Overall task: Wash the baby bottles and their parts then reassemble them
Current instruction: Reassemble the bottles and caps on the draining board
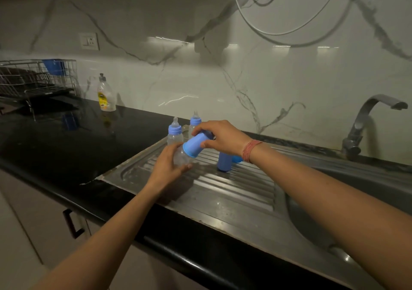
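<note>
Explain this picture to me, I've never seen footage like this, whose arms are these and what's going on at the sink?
There is no machine here. One camera worn on a person's head looks down at their own two arms. The left hand grips a clear baby bottle, tilted on its side. The right hand holds a blue cap over its top. Below lies a steel draining board set in a black counter. Two capless bottles with teats stand at the back, and another blue cap stands nearby. A dish soap bottle and wire rack sit left; a tap is right.

Two upright bottles point(175, 133) and blue cap point(224, 161) crowd the drainboard point(234, 185); nearer ribs seemingly open.
</note>
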Available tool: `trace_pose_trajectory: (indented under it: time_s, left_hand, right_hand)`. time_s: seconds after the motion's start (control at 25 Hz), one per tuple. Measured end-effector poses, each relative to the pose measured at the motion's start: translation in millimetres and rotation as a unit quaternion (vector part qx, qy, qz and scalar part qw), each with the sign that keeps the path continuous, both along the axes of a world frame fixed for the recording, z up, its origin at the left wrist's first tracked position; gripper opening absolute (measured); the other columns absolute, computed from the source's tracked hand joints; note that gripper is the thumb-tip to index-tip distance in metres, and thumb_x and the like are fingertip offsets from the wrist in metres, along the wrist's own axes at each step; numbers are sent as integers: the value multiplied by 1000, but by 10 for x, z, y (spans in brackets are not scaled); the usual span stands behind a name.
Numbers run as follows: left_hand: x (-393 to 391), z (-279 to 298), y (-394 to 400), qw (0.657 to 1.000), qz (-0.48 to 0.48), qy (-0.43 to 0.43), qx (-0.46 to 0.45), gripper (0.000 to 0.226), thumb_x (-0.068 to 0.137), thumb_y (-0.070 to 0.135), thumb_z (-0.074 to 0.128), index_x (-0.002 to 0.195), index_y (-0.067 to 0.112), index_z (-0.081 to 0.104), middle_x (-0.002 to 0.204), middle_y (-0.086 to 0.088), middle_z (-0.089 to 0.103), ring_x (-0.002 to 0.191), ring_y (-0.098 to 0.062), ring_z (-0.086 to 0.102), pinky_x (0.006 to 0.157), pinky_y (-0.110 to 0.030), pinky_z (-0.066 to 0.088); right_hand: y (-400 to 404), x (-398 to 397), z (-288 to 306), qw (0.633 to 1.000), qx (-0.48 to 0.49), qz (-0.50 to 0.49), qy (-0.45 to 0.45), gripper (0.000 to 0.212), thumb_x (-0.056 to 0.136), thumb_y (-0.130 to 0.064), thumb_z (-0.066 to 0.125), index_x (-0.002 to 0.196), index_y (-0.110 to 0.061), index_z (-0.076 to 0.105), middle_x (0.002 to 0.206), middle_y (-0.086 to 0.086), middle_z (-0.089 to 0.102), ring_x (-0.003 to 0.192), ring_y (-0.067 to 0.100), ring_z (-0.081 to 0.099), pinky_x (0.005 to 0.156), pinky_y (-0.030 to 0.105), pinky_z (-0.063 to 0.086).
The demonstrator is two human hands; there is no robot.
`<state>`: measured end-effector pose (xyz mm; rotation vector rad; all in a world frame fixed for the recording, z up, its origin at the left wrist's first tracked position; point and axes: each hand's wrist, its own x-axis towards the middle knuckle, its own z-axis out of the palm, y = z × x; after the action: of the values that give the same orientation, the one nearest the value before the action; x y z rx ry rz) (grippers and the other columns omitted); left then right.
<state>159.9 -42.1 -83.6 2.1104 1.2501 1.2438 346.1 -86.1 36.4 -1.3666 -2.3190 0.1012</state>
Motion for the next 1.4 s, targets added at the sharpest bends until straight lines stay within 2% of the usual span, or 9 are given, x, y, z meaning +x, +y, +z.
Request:
trace_pose_trajectory:
  time_s: [0.28, 0.44, 0.6, 0.72, 0.88, 1.0, 1.12, 1.28, 1.4]
  left_hand:
    - [-75, -20, -20, 1000, -20, 10, -18, 66, 88, 22, 73, 146, 20, 41, 140, -4, 52, 118, -10, 46, 96, -28, 35]
    - [-77, -32, -11, 998, -23, 46, -34, 69, 88, 24, 74, 147, 19, 39, 143, -6, 51, 116, -8, 43, 96, -28, 33]
    - [-105, -22, 6, 999, -16, 30, -36, 69, 87, 21, 74, 147, 16, 40, 141, -9, 52, 115, -10, 45, 96, -29, 35]
    - [-129, -25, 17, 999, -13, 1, -42, 66, 87, 19, 74, 144, 15, 43, 134, -10, 56, 112, -16, 52, 94, -32, 41]
    - [-153, -32, 45, 998, 11, -21, -66, 59, 87, 23, 74, 139, 17, 46, 125, -5, 60, 110, -20, 59, 97, -42, 49]
    - [-143, -27, 56, 995, 29, -51, -78, 59, 87, 23, 75, 137, 19, 44, 116, 2, 60, 97, -12, 60, 86, -33, 52]
    - [-177, -4, 129, 994, 46, -63, -83, 61, 87, 24, 73, 138, 21, 40, 111, 2, 57, 89, -7, 59, 69, -22, 47]
    - [-225, 55, 233, 988, 92, -87, -86, 46, 91, 24, 67, 129, 17, 42, 103, -2, 58, 81, -10, 60, 61, -22, 45]
    - [-286, 87, 330, 985, 124, -94, -75, 32, 94, 25, 62, 118, 14, 45, 100, -7, 61, 82, -16, 62, 64, -30, 50]
  right_hand:
    - [102, -39, -34, 998, 4, 17, -55, 33, 88, -19, 67, 121, -20, 61, 88, -13, 48, 82, 10, 44, 75, 20, 34]
    - [169, -52, -47, 995, -9, 20, -95, 31, 90, -22, 63, 121, -20, 60, 81, -14, 46, 81, 11, 46, 73, 21, 36]
    - [265, -119, -60, 996, -13, 7, -88, 31, 90, -26, 62, 120, -20, 61, 89, -4, 53, 84, 15, 48, 72, 23, 37]
    - [333, -241, -12, 995, -16, 4, -100, 31, 90, -28, 61, 121, -20, 61, 93, -2, 51, 91, 17, 46, 75, 25, 36]
    - [420, -440, 56, 996, -22, 9, -91, 35, 90, -28, 62, 123, -18, 56, 106, 4, 57, 93, 16, 45, 77, 26, 37]
    - [543, -593, -23, 998, -15, 12, -63, 39, 87, -24, 65, 123, -15, 52, 117, 6, 60, 99, 21, 54, 82, 31, 46]
    - [719, -756, -198, 998, -9, -1, -63, 53, 80, -24, 73, 126, -18, 48, 120, 10, 56, 103, 26, 57, 89, 37, 51]
    - [875, -974, -316, 999, 1, -6, -31, 73, 83, -20, 71, 146, -19, 34, 142, 12, 44, 125, 30, 47, 104, 41, 43]
    - [921, -1076, -332, 999, -20, 5, -24, 83, 85, -19, 69, 152, -19, 20, 151, 12, 34, 132, 30, 41, 108, 42, 38]
